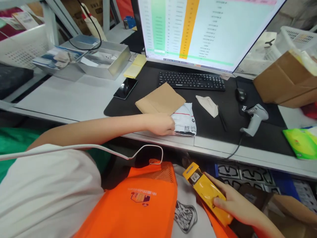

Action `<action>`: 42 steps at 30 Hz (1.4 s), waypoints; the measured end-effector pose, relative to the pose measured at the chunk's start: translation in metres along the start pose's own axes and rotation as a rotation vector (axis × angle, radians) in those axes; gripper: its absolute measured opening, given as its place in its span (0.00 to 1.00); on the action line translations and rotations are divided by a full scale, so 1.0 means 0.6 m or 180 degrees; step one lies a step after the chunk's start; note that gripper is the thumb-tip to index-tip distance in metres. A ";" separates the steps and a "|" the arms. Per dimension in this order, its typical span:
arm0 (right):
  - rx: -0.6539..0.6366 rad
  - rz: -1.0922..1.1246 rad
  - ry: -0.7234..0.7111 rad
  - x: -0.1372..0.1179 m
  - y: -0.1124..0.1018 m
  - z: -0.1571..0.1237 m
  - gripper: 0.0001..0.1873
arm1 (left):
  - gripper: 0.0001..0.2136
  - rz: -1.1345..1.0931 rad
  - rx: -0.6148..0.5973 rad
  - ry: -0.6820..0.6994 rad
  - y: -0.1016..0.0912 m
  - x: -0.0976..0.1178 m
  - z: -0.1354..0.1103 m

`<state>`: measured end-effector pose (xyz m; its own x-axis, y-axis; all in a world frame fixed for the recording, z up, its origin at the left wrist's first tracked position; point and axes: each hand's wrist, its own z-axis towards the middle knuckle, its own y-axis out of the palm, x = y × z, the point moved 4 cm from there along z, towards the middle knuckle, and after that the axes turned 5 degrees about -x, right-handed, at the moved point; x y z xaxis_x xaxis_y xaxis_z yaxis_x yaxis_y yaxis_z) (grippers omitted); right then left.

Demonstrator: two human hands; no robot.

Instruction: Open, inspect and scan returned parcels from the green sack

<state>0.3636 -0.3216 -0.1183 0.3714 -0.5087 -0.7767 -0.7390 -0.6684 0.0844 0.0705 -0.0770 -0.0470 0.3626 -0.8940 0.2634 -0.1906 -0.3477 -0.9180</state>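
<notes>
Here, two hands at a desk: one on a parcel, one around a yellow device.

At upper left, a metal tray holds papers, perhaps cards. At the desk's front edge, centre frame, the left hand lies flat, fingers loosely closed, on a white mailer. Lower right, below the desk, the right hand grips a yellow scanner, thumb on top.

Grey desk with black mat, large lit monitor, white metal shelving behind
</notes>
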 end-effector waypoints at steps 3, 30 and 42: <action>0.0082 0.0016 -0.0115 -0.006 0.017 0.018 0.56 | 0.16 0.0437 0.0178 -0.0067 0.007 -0.012 0.011; 0.0536 0.0639 -0.0558 -0.080 0.026 0.004 0.53 | 0.15 0.0365 0.0902 -0.0951 0.026 -0.059 0.046; 0.0850 0.0700 -0.0056 -0.077 0.022 -0.023 0.50 | 0.23 0.0491 0.0681 -0.0550 0.071 -0.019 0.040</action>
<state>0.3443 -0.3144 -0.0730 0.1790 -0.6138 -0.7689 -0.9222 -0.3770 0.0864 0.0802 -0.0747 -0.0965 0.4974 -0.8639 0.0788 -0.0657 -0.1281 -0.9896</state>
